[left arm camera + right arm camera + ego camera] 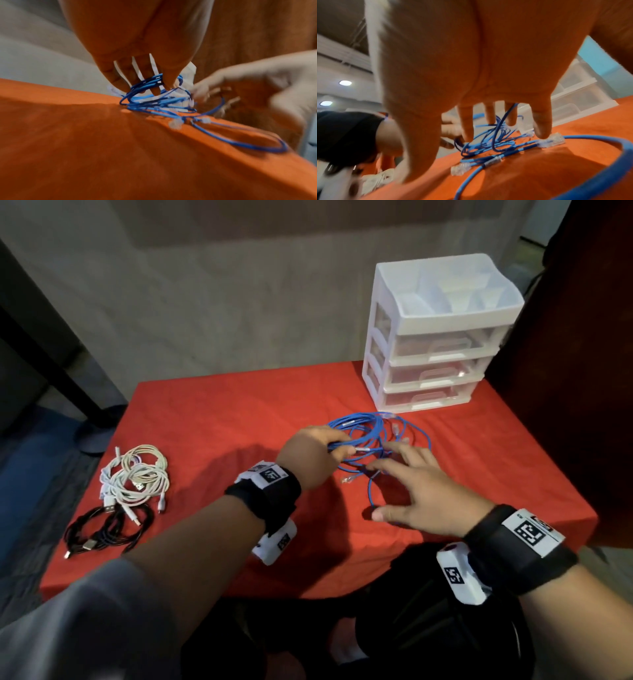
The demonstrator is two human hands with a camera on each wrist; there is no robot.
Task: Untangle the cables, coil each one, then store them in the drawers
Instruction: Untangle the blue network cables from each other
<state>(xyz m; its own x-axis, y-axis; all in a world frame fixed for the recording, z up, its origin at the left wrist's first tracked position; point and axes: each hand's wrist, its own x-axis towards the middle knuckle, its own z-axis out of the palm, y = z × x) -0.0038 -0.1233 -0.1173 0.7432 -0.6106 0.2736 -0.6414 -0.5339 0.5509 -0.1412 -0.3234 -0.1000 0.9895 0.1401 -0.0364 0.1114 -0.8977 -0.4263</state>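
The tabletop carries a white drawer unit at its far right, and just in front of it lies the blue cable tangle; untangling looks underway. The left hand grips a bundle of loops, the right hand hovers spread, holding nothing; next, free a clear plug

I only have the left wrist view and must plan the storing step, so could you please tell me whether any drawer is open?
Observer: No, all three drawers of the white drawer unit look shut.
Operator: Thanks. Are there other cables besides the blue ones?
Observer: Yes, white cables and black cables lie on the table, left of the left hand.
Operator: Is the right hand gripping anything?
Observer: No, the right hand is open, fingers spread over the blue cables.
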